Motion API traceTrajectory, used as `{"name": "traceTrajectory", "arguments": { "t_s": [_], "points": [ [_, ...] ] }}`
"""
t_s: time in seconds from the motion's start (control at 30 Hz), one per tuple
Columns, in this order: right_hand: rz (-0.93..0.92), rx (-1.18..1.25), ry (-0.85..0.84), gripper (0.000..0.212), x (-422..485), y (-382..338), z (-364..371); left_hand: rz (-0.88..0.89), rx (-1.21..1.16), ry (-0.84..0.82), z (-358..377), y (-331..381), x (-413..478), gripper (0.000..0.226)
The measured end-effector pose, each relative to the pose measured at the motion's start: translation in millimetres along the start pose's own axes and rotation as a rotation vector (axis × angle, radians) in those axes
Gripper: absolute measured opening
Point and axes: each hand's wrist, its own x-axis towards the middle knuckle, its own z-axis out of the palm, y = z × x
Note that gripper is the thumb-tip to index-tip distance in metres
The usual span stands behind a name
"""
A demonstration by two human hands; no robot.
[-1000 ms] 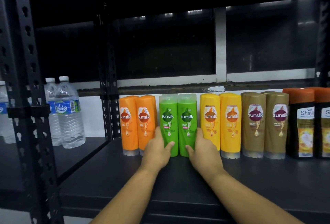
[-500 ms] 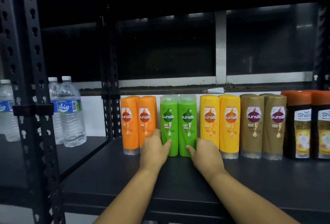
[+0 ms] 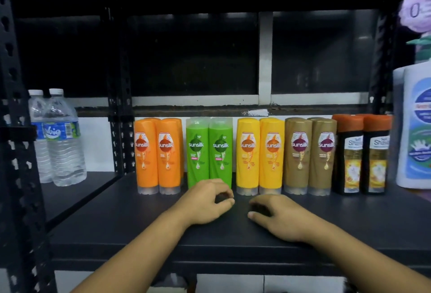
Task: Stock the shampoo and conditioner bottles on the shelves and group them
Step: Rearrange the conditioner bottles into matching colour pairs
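A: Hands?
B: Left hand [image 3: 206, 201] and right hand [image 3: 279, 217] are both loosely curled with nothing in either. They sit side by side with a small gap, over bare shelf [image 3: 140, 222]. Can't tell if they touch the board.
A: Bottles?
B: Green bottles [image 3: 197, 150], a pair, stand straight beyond the left hand's knuckles. The hand covers their bases, so contact is unclear. Orange bottles [image 3: 147, 152] are outboard of the left hand and yellow bottles [image 3: 248, 152] are beyond the right hand. Brown bottles [image 3: 298, 152] and dark bottles [image 3: 349, 152] with orange caps are further out on that side. All upright, one row at the back.
A: Room to move?
B: There's an open strip between the row and the front edge. Both hands are in it and the forearms cross the edge. Narrow gaps either side of the green pair. Outboard left, a post [image 3: 121, 106] stands close to the orange pair, with water bottles [image 3: 63, 141] past it. Outboard right, a big white bottle [image 3: 415, 129] sits just beside the dark pair.
A: Unclear bits?
B: More bottles sit behind the orange and brown pairs, but only their edges show. The white bottle is cut off by the frame and its label is blurred. A purple thing [image 3: 417, 10] above it is also cut off and can't be identified. Only "sunsilk" is readable.
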Motion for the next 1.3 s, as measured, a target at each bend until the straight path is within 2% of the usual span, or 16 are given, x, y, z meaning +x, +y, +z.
{"name": "traceTrajectory", "arguments": {
  "t_s": [0.1, 0.27, 0.4, 0.53, 0.63, 0.7, 0.8, 0.9, 1.03, 1.17, 1.3],
  "points": [
    [0.025, -0.051, -0.061, 0.04, -22, 12, -17, 0.036, 0.059, -0.16, 0, 17, 9, 0.041],
    [0.103, -0.086, -0.061, 0.039, -24, 38, -22, 0.027, 0.062, -0.283, 10, 50, 23, 0.054],
    [0.143, -0.038, -0.051, 0.05, -21, 43, -15, -0.037, 0.026, -0.331, 26, 56, 24, 0.063],
    [0.155, -0.014, -0.022, 0.055, -17, 48, -9, -0.092, -0.013, -0.315, 33, 52, 21, 0.058],
    [0.155, -0.013, 0.013, 0.055, -16, 52, -4, -0.108, 0.001, -0.242, 33, 50, 20, 0.047],
    [0.148, 0.028, 0.069, 0.054, -17, 55, -4, -0.115, 0.034, -0.114, 29, 48, 20, 0.042],
    [0.078, 0.119, 0.363, 0.048, -13, 55, -7, -0.192, 0.093, 0.13, 23, 43, 29, 0.041],
    [0.104, 0.212, 0.624, 0.055, 2, 48, -12, -0.265, 0.091, 0.273, 17, 50, 38, 0.042],
    [0.166, 0.285, 0.609, 0.071, 23, 35, -13, -0.281, 0.133, 0.36, 17, 66, 46, 0.059],
    [0.208, 0.267, 0.59, 0.089, 34, 38, -8, -0.324, 0.186, 0.346, 25, 68, 59, 0.083],
    [0.214, 0.279, 0.574, 0.082, 34, 47, 0, -0.326, 0.256, 0.3, 34, 69, 64, 0.097]
  ]
}}
